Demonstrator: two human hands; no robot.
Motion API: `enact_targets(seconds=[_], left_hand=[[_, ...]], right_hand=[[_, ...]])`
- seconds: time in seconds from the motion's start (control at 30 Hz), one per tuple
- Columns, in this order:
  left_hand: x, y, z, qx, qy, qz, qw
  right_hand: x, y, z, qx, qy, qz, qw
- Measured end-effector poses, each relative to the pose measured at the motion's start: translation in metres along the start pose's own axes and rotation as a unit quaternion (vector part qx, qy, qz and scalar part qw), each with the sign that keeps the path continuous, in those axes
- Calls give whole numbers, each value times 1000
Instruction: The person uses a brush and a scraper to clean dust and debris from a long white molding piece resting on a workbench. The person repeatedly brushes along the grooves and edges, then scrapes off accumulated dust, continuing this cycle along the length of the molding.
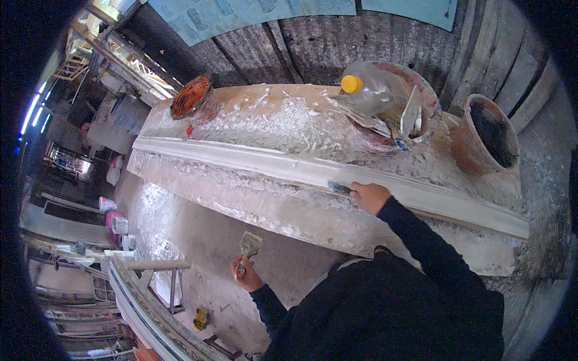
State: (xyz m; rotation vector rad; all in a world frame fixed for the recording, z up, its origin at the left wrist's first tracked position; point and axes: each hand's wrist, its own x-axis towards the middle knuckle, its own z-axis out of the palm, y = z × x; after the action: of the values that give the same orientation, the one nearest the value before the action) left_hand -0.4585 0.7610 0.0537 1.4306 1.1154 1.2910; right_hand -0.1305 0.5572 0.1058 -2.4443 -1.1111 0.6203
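A long white plaster moulding (283, 165) with ridged edges lies along the workbench (271, 210). My right hand (370, 197) is closed round a dark putty knife (339, 188), and its blade meets the moulding's front side. Low in front of the bench, my left hand (247, 275) grips the handle of a second, broad putty knife (251, 243). Pale plaster cakes that blade, which points upward and touches nothing. White crumbs and dust lie on the bench behind the moulding.
Behind the moulding stand an orange bowl (191, 97), a clear plastic bottle (376, 90) with a yellow cap, and a brown bucket (490, 135). Wood scraps (411, 114) lean by the bottle. A wooden frame (150, 301) stands at lower left, near a small yellow object (201, 319).
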Motion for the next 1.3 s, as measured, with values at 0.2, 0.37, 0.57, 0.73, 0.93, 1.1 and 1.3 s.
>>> enact_targets(seconds=[0.2,0.37,0.57,0.73,0.93,1.1,1.3], left_hand=[[-11,18,13,11,3,11,1000],[-14,23,17,59,-23,31,998],[-15,24,22,29,-18,-1,999],[-15,28,34,15,-38,-12,999],[-20,31,56,-27,-88,12,996],[-39,48,80,-25,-134,30,990],[-82,66,105,-15,-247,17,969]], right_hand=[[64,-55,27,11,20,-62,998],[39,-17,-1,0,-13,-94,995],[-60,59,-29,-71,-39,-5,997],[-77,61,-25,-44,-33,57,997],[12,2,29,14,-3,-12,1000],[93,-78,51,-4,15,-57,998],[94,-79,31,71,11,-72,995]])
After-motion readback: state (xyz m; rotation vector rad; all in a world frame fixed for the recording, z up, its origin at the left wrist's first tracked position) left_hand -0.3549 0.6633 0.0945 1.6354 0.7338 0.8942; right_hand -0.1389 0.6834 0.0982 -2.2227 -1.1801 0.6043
